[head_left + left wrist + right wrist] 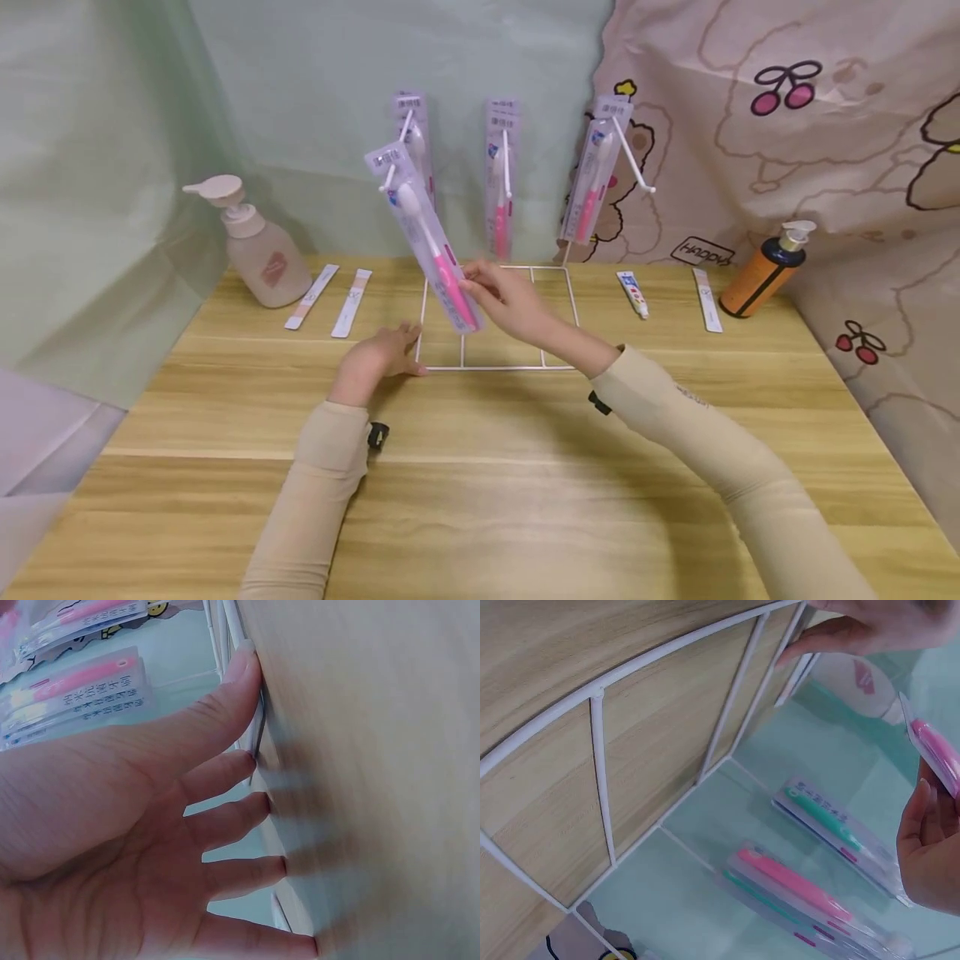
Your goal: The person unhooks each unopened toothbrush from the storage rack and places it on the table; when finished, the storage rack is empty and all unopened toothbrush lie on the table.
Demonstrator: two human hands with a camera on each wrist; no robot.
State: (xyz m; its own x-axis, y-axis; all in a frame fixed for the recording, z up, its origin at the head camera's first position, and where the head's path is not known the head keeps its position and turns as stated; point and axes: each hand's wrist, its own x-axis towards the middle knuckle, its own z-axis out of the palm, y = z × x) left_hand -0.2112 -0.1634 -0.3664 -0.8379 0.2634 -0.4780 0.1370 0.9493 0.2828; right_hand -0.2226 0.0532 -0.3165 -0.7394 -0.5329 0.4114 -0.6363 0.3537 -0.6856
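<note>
My right hand (510, 302) pinches the lower end of a packaged pink toothbrush (431, 242), held tilted in front of the rack's left hook. The hook's white tip (388, 177) shows in front of the package's top. In the right wrist view, the package's pink handle end (937, 754) is by my right hand (934, 847). My left hand (378, 358) rests at the front left corner of the white wire rack's base (487, 367). Its fingers are spread straight, with thumb against the wire and fingertips on the tabletop in the left wrist view.
Packaged toothbrushes hang on the left (420, 154), middle (500, 192) and right (592, 179) hooks. A pump bottle (270, 267) and two slim sachets (351, 304) are left. To the right are a toothpaste tube (633, 295), another sachet (707, 300) and an orange pump bottle (761, 275).
</note>
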